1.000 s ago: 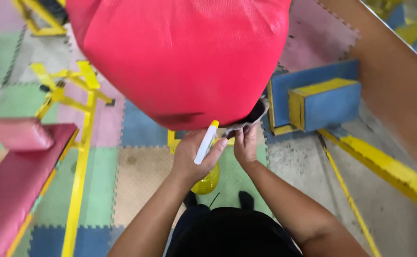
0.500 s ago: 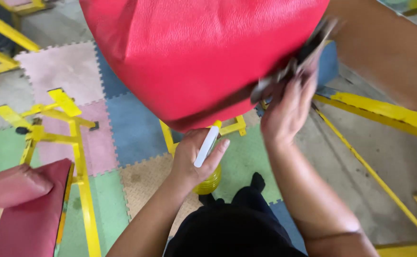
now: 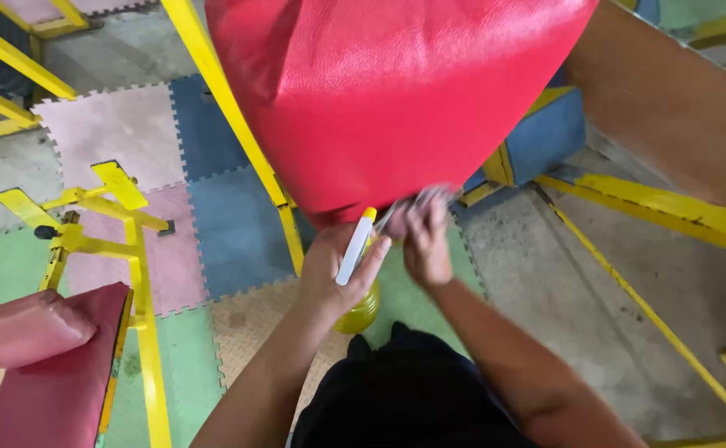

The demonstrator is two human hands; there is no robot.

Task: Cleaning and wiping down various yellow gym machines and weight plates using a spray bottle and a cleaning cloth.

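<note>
Hands are working under the red punching bag (image 3: pixel 396 99): left hand (image 3: pixel 338 270) is gripping a yellow spray bottle (image 3: pixel 359 309), right hand (image 3: pixel 426 242) is pressing a cloth (image 3: pixel 417 199) against the bag's bottom, apparently mid-wipe; any following stroke would need firm contact.

Floor (image 3: pixel 611 332): bare concrete at right; coloured foam mats (image 3: pixel 222 216) at left, yellow frame (image 3: pixel 122 224) standing on them.

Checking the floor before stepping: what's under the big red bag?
Under the red bag: a yellow frame bar, foam mats and both hands. The floor directly beneath is hidden.
</note>
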